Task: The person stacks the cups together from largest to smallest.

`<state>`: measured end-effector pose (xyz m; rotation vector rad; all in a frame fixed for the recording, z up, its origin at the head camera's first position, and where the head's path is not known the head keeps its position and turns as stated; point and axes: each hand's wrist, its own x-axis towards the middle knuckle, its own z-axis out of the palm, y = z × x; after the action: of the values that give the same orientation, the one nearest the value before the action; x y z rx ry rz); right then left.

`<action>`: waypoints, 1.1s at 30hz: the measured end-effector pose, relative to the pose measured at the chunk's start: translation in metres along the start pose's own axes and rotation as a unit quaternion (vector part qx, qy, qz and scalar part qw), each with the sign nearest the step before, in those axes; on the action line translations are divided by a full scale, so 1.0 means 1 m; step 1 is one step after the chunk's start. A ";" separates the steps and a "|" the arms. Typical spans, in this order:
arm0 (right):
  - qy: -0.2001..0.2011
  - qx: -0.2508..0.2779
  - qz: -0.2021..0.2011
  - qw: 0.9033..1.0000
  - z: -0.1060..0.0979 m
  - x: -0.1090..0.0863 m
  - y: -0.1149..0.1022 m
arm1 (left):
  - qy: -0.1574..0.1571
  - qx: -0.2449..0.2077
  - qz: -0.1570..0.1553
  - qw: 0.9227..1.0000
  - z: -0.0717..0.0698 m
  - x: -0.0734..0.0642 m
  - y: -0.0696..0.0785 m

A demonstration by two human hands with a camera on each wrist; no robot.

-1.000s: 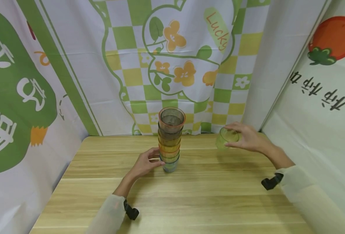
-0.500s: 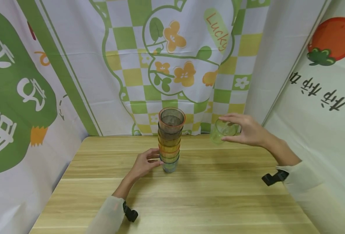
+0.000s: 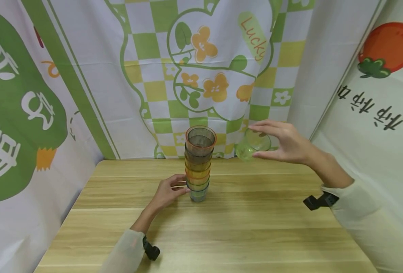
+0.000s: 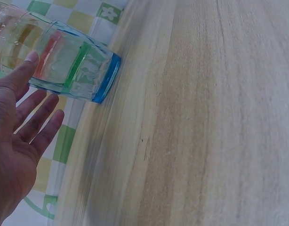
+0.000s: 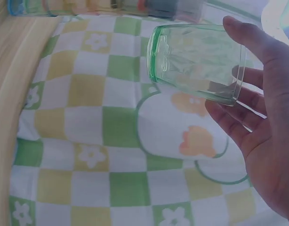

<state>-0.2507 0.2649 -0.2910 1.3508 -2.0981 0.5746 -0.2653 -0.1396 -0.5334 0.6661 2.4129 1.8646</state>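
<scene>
A tall stack of nested clear tumblers (image 3: 198, 165) stands upright on the wooden table, grey and orange-rimmed on top, amber and green below, bluish at the base. My left hand (image 3: 167, 191) is beside its lower part, thumb and fingertips right at the cup walls. In the left wrist view, the fingers (image 4: 38, 117) of that hand are loosely extended near the blue-based cup (image 4: 85, 66). Raised to the right of the stack, my right hand (image 3: 286, 142) pinches a light green tumbler (image 5: 196, 61) near its rim between thumb and fingers. The green tumbler tilts, its base toward the stack.
The wooden table (image 3: 242, 227) reaches back to a hanging checked cloth (image 3: 153, 91) in green, yellow and white. Printed cloths also hang at the left (image 3: 13, 113) and right (image 3: 368, 151). A black strap mount (image 3: 320, 201) sits on each wrist.
My right hand has lifted the green tumbler and brought it leftward, closer to the stack, tilting it more. The left hand and the stack stay nearly where they were.
</scene>
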 end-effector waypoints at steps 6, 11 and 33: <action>0.002 0.002 -0.008 1.000 -0.006 0.016 -0.006 | -0.003 -0.005 0.004 1.000 0.000 0.000 0.000; 0.001 -0.004 -0.020 1.000 -0.008 0.028 -0.009 | -0.002 0.002 0.004 1.000 0.000 0.000 0.001; 0.020 0.010 -0.051 0.998 -0.005 0.082 -0.020 | -0.005 0.002 0.001 1.000 -0.002 0.000 -0.001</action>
<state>-0.2580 0.2055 -0.2318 1.4367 -1.9837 0.5770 -0.2664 -0.1411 -0.5336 0.6767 2.4120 1.8518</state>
